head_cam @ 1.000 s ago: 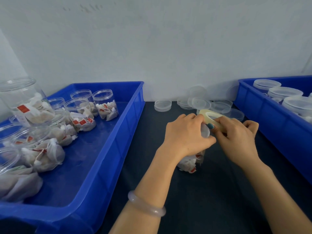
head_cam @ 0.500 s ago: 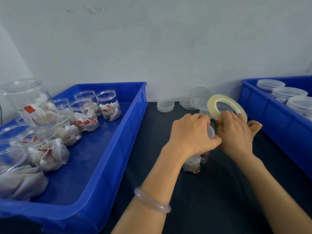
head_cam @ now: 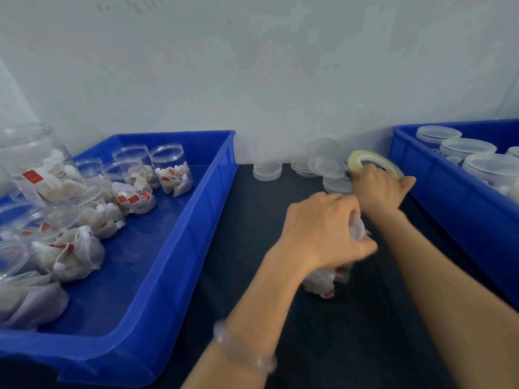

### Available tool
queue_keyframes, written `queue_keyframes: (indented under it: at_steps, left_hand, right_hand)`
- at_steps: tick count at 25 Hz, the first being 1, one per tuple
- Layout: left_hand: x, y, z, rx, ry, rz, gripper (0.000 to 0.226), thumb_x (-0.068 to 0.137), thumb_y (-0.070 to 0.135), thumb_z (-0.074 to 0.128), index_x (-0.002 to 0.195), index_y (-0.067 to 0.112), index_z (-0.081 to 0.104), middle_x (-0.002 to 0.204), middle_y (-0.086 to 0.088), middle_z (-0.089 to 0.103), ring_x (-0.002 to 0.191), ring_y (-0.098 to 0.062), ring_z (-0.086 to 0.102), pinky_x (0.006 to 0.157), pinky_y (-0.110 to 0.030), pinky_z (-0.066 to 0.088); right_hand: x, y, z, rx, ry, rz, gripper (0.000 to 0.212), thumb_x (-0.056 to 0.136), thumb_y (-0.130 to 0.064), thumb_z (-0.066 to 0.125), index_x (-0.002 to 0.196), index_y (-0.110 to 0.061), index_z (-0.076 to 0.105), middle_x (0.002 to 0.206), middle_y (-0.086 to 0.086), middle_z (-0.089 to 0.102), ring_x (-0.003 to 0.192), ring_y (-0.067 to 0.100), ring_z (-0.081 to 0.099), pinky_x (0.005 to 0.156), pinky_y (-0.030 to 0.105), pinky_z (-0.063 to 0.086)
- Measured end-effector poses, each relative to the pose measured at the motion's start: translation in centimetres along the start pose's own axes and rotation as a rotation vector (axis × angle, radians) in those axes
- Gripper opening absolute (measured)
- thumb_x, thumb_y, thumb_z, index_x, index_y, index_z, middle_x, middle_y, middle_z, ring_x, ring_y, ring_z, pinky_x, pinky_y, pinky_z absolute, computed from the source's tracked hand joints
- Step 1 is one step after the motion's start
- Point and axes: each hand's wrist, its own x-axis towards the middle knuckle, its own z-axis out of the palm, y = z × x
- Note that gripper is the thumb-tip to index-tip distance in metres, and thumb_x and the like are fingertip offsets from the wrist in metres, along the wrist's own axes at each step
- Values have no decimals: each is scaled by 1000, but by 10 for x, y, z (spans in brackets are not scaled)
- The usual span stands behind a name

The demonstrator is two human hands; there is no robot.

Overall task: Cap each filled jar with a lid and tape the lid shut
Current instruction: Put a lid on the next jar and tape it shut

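R hand (head_cam: pixel 379 189) grasps tape roll (head_cam: pixel 355 160), now farther behind jar (head_cam: pixel 325 282) than 0.5 s ago, near loose lids (head_cam: pixel 328 167). L hand (head_cam: pixel 323 234) clamps jar top; jar stands on tabletop (head_cam: pixel 252 276). Judgement: tape drawn out, sealing approx. mid-step.

Blue bins (head_cam: pixel 179 248), pale yellow tape roll (head_cam: pixel 362 158), red-tagged white sachets (head_cam: pixel 134 199)

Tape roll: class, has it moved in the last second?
Yes. The tape roll, in the right hand, has gone away from the jar, up level with the loose lids and nearer the right bin.
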Motion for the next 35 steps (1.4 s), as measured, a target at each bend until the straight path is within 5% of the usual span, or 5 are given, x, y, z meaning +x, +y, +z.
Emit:
queue_keyframes:
  at_steps: [5,16,21,28,35]
  left_hand:
    - [1,-2,0,-14,-38,11,33,79,59,60,93,31,48,94,17,54,88,-7,43,64,-32,33]
    - [6,14,-1,-105,-76,-150,11,83,45,58,81,35,60,93,13,59,94,-12,51,67,-33,32]
    - [13,18,1,-118,-70,-233,14,85,37,56,91,35,68,100,13,66,100,-15,56,67,-32,35]
    - [12,13,2,-85,9,-307,45,103,36,36,148,31,36,120,3,67,111,-27,60,79,-40,39]
    - [-14,-24,2,-1085,7,-341,35,107,36,36,123,22,63,118,5,70,107,-3,64,92,-23,49]
  right_hand:
    - [-5,1,-8,139,-60,-237,43,101,-51,25,71,-24,39,66,-10,43,73,18,41,68,35,11]
    - [-103,60,-8,88,-313,-441,23,93,-41,27,74,-42,39,92,-17,52,91,4,41,85,32,20]
    - [-104,64,-13,171,-402,-472,30,92,-33,42,115,-39,61,125,-16,48,111,3,39,91,32,30]
    - [-121,29,-46,1056,-164,-302,35,97,-8,44,130,-21,47,125,-6,57,123,12,55,105,29,43]
    - [-152,-6,-43,1099,-264,-255,100,76,-32,81,151,-35,15,138,-39,39,132,-11,39,99,2,32]
